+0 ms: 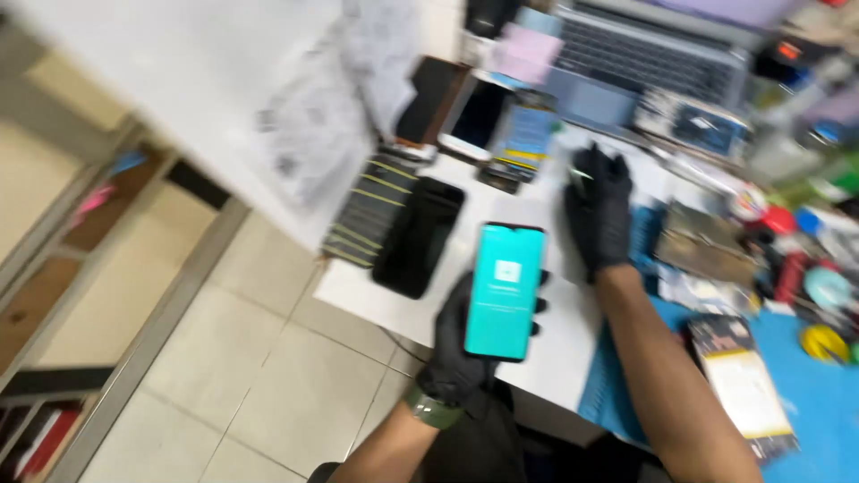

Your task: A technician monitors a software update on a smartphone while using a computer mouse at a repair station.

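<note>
1. Gripping a phone with a lit teal screen (pixel 505 291) in the left hand (pixel 461 353); black-gloved fingers wrapping both long edges from behind, glass facing up toward the camera, probably for reading the display.
2. Holding that phone just off the near edge of the white bench (pixel 555 349), over the tiled floor (pixel 259 376).
3. Resting the right hand (pixel 598 215), also gloved, on the bench beyond the phone; fingers curling around something small and pale, too blurred for telling what.
4. Lying left of the hands: a dark phone face-down (pixel 419 237) beside a stack of flat screen panels (pixel 369 210); likely parked as spares.
5. Sitting further back: a laptop (pixel 644 58); a blue mat (pixel 814 394) carrying cluttered small parts on the right.
</note>
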